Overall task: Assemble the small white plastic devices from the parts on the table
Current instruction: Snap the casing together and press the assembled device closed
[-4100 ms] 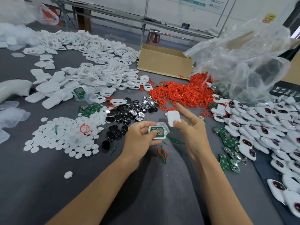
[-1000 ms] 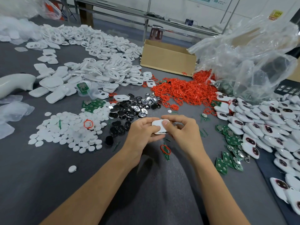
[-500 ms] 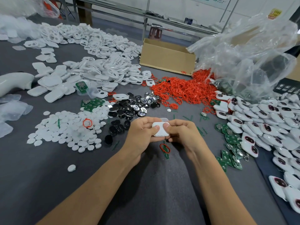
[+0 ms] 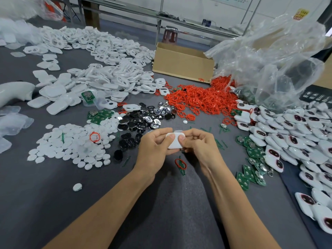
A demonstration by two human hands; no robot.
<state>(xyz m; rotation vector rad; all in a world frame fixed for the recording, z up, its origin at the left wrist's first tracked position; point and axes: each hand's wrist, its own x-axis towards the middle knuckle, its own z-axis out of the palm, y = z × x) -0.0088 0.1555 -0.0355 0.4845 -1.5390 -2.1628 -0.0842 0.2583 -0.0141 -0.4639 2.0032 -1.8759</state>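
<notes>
Cover's on: four seconds back we had the open base with the green board and coin cell in our left hand and the white lid loose in our right hand; a second ago the two halves met, and now both hands are closed on one white casing, thumbs pressed flat on its top face, fingers wrapped under it. It sits just above the grey table, dead centre, right in front of us. Board is no longer visible, so the shell reads as closed, though we can't tell from here whether the seam has fully snapped all the way round. Hands have barely shifted in the last half second, which looks to us like a squeeze-to-seat. Judgement: this unit is at the press-fit step, nearly done. One red ring lies on the table just below the hands, near enough to be the next part, but that's a guess. Finished-looking units are piled on the right, spare circuit boards near our right wrist, black button cells and white discs to the left. Risk: uneven thumb pressure leaving one edge of the lid proud.
</notes>
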